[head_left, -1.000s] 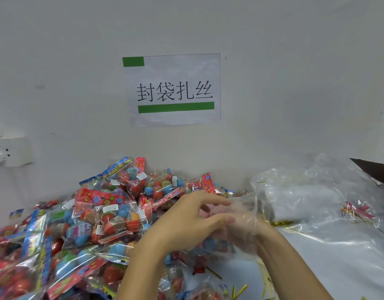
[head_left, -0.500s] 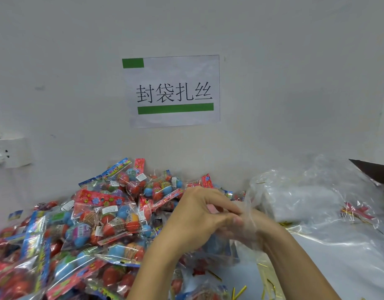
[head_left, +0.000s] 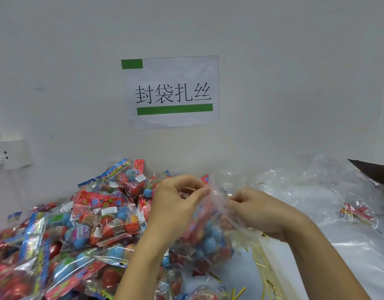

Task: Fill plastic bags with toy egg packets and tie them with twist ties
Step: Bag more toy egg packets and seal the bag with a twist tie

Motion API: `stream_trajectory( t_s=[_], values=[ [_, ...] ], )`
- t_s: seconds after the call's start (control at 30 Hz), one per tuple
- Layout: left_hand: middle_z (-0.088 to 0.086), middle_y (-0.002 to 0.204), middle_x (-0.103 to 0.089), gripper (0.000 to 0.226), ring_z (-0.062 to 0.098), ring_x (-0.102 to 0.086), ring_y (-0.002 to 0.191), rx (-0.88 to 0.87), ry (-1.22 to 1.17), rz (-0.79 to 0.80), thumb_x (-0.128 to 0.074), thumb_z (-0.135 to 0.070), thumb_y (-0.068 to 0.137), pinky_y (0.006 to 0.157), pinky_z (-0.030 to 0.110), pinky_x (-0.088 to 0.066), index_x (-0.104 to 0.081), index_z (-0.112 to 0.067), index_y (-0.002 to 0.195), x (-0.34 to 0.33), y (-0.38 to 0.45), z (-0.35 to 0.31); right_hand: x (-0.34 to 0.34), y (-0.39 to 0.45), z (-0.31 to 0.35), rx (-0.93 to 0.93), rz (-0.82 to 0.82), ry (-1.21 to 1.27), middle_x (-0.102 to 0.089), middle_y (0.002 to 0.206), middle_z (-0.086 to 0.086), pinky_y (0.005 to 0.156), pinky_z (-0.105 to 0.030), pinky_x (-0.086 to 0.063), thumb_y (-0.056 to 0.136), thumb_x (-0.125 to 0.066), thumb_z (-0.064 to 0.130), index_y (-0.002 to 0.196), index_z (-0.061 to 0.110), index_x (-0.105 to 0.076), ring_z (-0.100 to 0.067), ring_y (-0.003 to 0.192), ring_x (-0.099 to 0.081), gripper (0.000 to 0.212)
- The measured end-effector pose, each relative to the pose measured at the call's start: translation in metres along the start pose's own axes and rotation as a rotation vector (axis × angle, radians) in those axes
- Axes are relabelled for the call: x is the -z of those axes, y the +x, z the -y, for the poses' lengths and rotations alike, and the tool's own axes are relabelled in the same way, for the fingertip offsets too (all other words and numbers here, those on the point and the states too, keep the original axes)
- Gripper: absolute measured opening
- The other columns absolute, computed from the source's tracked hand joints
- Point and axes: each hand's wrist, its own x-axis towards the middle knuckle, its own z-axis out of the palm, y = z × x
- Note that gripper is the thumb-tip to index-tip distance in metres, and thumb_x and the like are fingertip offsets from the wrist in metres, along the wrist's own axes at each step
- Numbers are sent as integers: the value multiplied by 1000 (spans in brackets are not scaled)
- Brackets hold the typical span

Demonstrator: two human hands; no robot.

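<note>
A clear plastic bag filled with toy egg packets hangs between my hands above the table. My left hand pinches the bag's top edge with thumb and fingers curled. My right hand grips the opposite side of the bag's mouth, fingers curled into the film. A large heap of toy egg packets in red and blue wrappers lies to the left. Gold twist ties lie scattered on the table below the bag.
A pile of empty clear plastic bags lies at the right against the wall. A bundle of red and gold ties rests on it. A paper sign hangs on the wall; a white socket is at the left.
My hands have drawn apart from a clasped position, spreading the bag's mouth, and the filled bag now hangs lifted between them.
</note>
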Motion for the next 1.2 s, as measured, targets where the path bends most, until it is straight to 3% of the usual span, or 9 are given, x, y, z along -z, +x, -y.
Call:
stream_trajectory(
  t_s=[0.07,0.17,0.27,0.43,0.53,0.7,0.83,1.0,1.2],
  values=[
    [-13,70,-71,23,0,-63,65,28,-14,-81,-77,-12,85,61,17,-50,-73,-26,68,1,1,1,6,-7,10,93,-98,-145,-56,66,-10,60,-28,-40,97,-52,25,84,0,-68,-19,61,-51,32],
    [-14,70,-72,21,2,-64,66,72,-44,-207,-77,-12,85,65,21,-53,-73,-25,70,3,4,4,17,-17,23,188,-277,-107,-74,76,5,60,-16,-53,94,-59,20,91,27,-75,-8,64,-68,17],
    [-10,70,-72,17,9,-67,70,106,-73,-284,-77,-14,85,69,28,-56,-74,-24,72,8,5,8,26,-19,20,192,-439,-69,-67,85,3,56,-17,-47,92,-60,15,103,32,-65,-9,67,-64,21],
    [-4,71,-72,16,20,-69,73,133,-102,-335,-76,-11,86,74,43,-60,-74,-22,74,11,6,10,35,-25,4,-60,-50,-252,-66,99,-4,68,-30,-59,85,-55,0,130,40,-39,-15,74,-64,62],
    [-3,72,-73,14,22,-71,74,135,-114,-339,-75,-11,86,74,46,-61,-75,-20,76,12,6,12,31,-27,1,-80,168,-240,-65,109,-20,80,-42,-62,79,-77,-1,133,54,-34,-21,70,-69,88],
    [-7,73,-73,14,17,-72,74,124,-89,-336,-75,-13,87,67,28,-61,-75,-22,77,12,7,15,22,-17,-4,-46,172,-192,-70,96,-12,70,-32,-62,79,-85,12,122,56,-48,-23,71,-76,72],
    [-7,74,-73,14,15,-72,74,136,-109,-341,-74,-14,89,58,21,-57,-75,-22,77,11,8,20,20,-9,-10,21,-79,-186,-71,82,-9,55,-27,-56,91,-72,13,85,18,-67,-23,64,-75,10],
    [-5,78,-75,7,11,-72,78,137,-195,-397,-76,-22,86,68,26,-58,-75,-23,79,14,10,23,25,0,-9,255,-630,-58,-70,72,-4,46,-17,-50,91,-69,3,73,17,-65,-11,54,-70,23],
    [1,79,-75,10,26,-72,82,263,-189,-238,-75,-13,88,72,39,-63,-75,-17,78,8,7,31,23,5,-17,239,-622,-119,-69,69,2,51,-15,-48,90,-69,4,73,21,-65,-6,54,-68,25]
  ],
)
